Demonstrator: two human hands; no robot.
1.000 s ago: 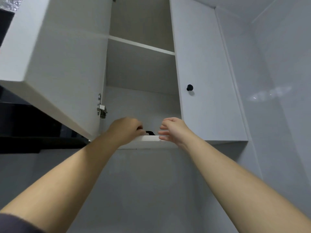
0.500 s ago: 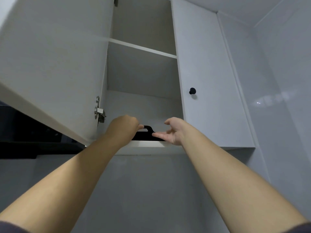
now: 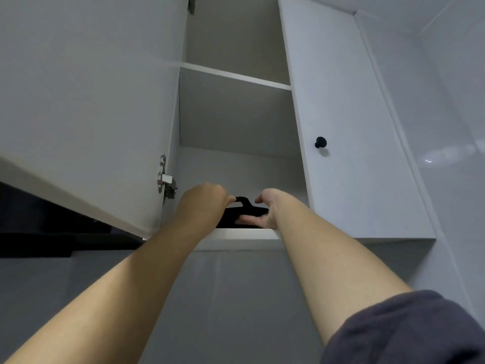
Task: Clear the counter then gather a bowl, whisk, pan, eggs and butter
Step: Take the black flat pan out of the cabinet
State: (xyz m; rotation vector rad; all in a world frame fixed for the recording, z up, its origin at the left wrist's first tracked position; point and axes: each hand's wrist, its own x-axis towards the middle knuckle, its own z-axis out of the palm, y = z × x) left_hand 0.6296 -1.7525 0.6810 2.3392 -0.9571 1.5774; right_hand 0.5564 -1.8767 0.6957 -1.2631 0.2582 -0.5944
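Pan (image 3: 244, 210), black, apparently: sat at the front of the cupboard's bottom shelf (image 3: 244, 233). Your left hand (image 3: 203, 203) curled round its left end; your right hand (image 3: 262, 212) pinched the other, probably steadying an overhead lift.

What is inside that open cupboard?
A black thing with a handle sits on the bottom shelf, held by the left hand and right hand. Its base and the top of the upper shelf are hidden.
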